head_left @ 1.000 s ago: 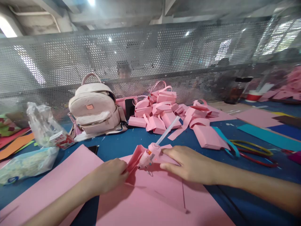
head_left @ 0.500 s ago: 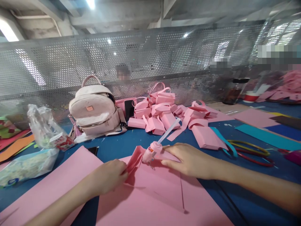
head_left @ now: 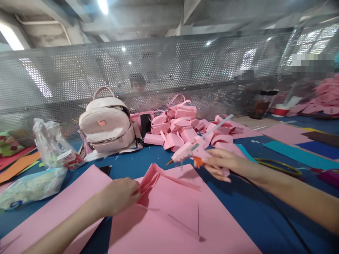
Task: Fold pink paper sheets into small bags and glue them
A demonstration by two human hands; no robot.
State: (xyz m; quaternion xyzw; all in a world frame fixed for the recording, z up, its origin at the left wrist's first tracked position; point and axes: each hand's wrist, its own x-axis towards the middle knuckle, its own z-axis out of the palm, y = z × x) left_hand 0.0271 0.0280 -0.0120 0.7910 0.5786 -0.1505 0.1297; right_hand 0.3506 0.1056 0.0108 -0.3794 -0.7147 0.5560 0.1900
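My left hand (head_left: 123, 195) is closed on the edge of a folded pink paper piece (head_left: 153, 174), whose peaked corner stands up. This piece lies over a large pink sheet (head_left: 185, 225) in front of me. My right hand (head_left: 218, 163) is wrapped round the handle of a pink hot glue gun (head_left: 189, 150) with an orange trigger. A long translucent glue stick (head_left: 218, 125) juts from its back. The nozzle points down left, above and apart from the folded paper. From the handle a black cord (head_left: 270, 201) runs under my right forearm.
Behind stand a white backpack (head_left: 103, 121) and a heap of small pink paper bags (head_left: 182, 123). At left lie another pink sheet (head_left: 60, 208), plastic bags (head_left: 34, 187) and a small carton (head_left: 70, 159). Teal paper (head_left: 299, 153) and a yellow loop (head_left: 280, 165) lie right. A perforated metal screen (head_left: 164, 70) stands behind.
My right hand has lifted the glue gun up and to the right, away from the folded paper, and turned it so its orange trigger shows. My left hand has shifted slightly left, still gripping the paper.
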